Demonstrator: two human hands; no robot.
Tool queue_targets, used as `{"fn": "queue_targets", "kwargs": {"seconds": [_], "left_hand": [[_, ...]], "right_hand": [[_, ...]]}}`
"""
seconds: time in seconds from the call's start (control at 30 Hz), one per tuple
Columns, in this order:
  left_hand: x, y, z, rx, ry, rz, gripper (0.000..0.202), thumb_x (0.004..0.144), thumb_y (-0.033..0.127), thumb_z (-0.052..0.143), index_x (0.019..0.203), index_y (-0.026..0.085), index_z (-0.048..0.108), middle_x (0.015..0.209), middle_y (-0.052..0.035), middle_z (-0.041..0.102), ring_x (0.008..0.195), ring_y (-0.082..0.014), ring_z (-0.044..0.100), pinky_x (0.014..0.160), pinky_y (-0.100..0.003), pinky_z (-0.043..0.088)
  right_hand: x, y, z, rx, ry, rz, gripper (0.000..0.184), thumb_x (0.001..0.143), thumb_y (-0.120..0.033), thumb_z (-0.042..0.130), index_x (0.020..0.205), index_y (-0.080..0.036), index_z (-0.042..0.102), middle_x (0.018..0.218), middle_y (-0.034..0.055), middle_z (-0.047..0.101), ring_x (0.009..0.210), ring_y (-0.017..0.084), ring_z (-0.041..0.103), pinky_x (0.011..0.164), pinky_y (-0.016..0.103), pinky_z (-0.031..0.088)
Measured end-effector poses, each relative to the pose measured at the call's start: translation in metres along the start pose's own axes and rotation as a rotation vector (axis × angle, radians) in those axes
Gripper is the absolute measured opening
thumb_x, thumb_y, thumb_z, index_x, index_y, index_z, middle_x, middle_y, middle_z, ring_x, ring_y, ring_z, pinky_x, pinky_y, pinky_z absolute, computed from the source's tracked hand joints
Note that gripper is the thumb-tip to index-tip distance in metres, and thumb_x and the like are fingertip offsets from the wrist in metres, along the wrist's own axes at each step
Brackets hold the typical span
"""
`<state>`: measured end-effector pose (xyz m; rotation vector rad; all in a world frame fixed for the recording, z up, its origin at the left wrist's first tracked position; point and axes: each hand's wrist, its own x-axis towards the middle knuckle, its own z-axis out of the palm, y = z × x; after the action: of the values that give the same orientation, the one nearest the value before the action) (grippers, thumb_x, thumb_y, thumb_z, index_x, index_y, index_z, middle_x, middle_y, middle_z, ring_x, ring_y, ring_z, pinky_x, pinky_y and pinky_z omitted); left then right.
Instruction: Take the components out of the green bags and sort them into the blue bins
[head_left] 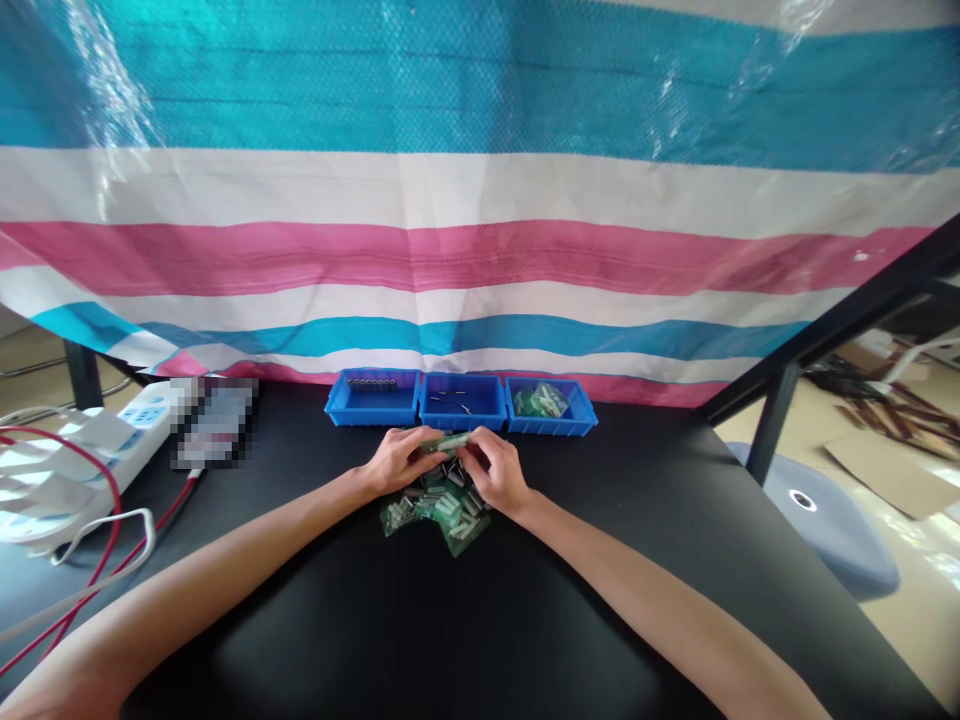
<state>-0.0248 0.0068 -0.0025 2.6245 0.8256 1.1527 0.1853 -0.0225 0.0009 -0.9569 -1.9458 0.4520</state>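
Note:
My left hand (397, 460) and my right hand (491, 470) meet at the middle of the black table, both pinching a small green packet (446, 442) between their fingers. Just below them lies a loose heap of small clear bags with green strips and metal parts (439, 512), partly hidden by my hands. Beyond my fingers stand several blue plastic bins in a row. The left bin (373, 412) holds a line of small metal pieces, the middle bin (463, 418) a few thin pins, and the right bin (551, 422) green packets.
A white power strip (124, 437) with red and white cables lies at the table's left, beside a pixelated object (214, 422). A striped tarpaulin (480, 260) hangs behind the bins. The table's right edge drops to a floor with a grey stool (825, 520).

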Motion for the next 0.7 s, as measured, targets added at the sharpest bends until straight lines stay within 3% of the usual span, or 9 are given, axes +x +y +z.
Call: {"fn": "queue_targets", "kwargs": {"seconds": [0.13, 0.37, 0.53, 0.7], "left_hand": [[-0.0029, -0.0034, 0.0032, 0.046, 0.039, -0.04, 0.02, 0.095, 0.032, 0.051, 0.1, 0.016, 0.062, 0.078, -0.0038, 0.07, 0.062, -0.011, 0.064, 0.06, -0.02, 0.049], [-0.0015, -0.003, 0.0039, 0.11, 0.087, 0.002, 0.026, 0.094, 0.037, 0.052, 0.081, 0.015, 0.062, 0.062, 0.0001, 0.064, 0.049, -0.0083, 0.056, 0.051, -0.018, 0.043], [0.0006, 0.0001, 0.003, 0.079, 0.09, 0.045, 0.019, 0.095, 0.029, 0.051, 0.095, 0.015, 0.062, 0.073, -0.003, 0.069, 0.057, -0.0091, 0.061, 0.055, -0.018, 0.044], [0.0023, 0.0037, -0.0013, 0.029, 0.054, 0.036, 0.014, 0.093, 0.026, 0.053, 0.093, 0.015, 0.062, 0.077, -0.0044, 0.068, 0.063, -0.0106, 0.063, 0.057, -0.019, 0.046]], "right_hand": [[-0.0001, 0.0009, 0.0004, 0.006, -0.007, -0.011, 0.016, 0.094, -0.028, 0.049, 0.082, -0.02, 0.054, 0.076, 0.0022, 0.055, 0.067, 0.015, 0.054, 0.063, 0.026, 0.044], [0.0011, 0.0016, -0.0001, 0.012, -0.022, -0.022, 0.018, 0.095, -0.032, 0.048, 0.082, -0.02, 0.054, 0.075, 0.0023, 0.054, 0.065, 0.014, 0.053, 0.062, 0.025, 0.044], [0.001, 0.0012, -0.0012, 0.038, -0.016, -0.018, 0.018, 0.095, -0.03, 0.048, 0.081, -0.02, 0.054, 0.075, 0.0021, 0.054, 0.067, 0.015, 0.054, 0.063, 0.026, 0.044], [0.001, -0.0003, -0.0023, 0.05, -0.017, -0.024, 0.019, 0.093, -0.028, 0.05, 0.076, -0.02, 0.052, 0.07, 0.0, 0.05, 0.062, 0.014, 0.05, 0.059, 0.025, 0.041]]}}
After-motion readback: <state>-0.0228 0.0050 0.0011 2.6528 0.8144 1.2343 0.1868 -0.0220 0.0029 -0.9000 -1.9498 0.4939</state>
